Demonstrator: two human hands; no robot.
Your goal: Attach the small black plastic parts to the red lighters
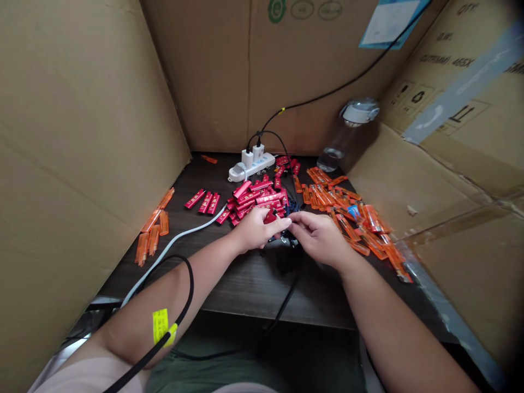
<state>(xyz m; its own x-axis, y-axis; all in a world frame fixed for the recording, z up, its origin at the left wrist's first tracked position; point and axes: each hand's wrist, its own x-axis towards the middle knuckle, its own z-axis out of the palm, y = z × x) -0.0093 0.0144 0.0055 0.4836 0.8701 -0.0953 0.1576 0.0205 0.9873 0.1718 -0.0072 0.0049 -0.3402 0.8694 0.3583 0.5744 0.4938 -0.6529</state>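
My left hand [254, 229] is closed around a red lighter [271, 216], mostly covered by the fingers. Thumb and fingertips of my right hand [321, 236] are pinched together, meeting the left thumb at the lighter's end. Whatever small part the right fingers may hold is hidden. Just beyond both hands lies a heap of red lighters [249, 197] with pale printing. Small dark and blue pieces [291, 206] lie right behind the fingertips, partly covered by them.
Translucent orange lighter bodies [347, 215] spread along the right, with several more orange bodies [153, 232] at left. A white power strip [251, 167] and a clear water bottle [341, 139] stand behind. Cardboard walls [213, 82] enclose the dark table [229, 284]; a black cable [191, 278] crosses my left arm.
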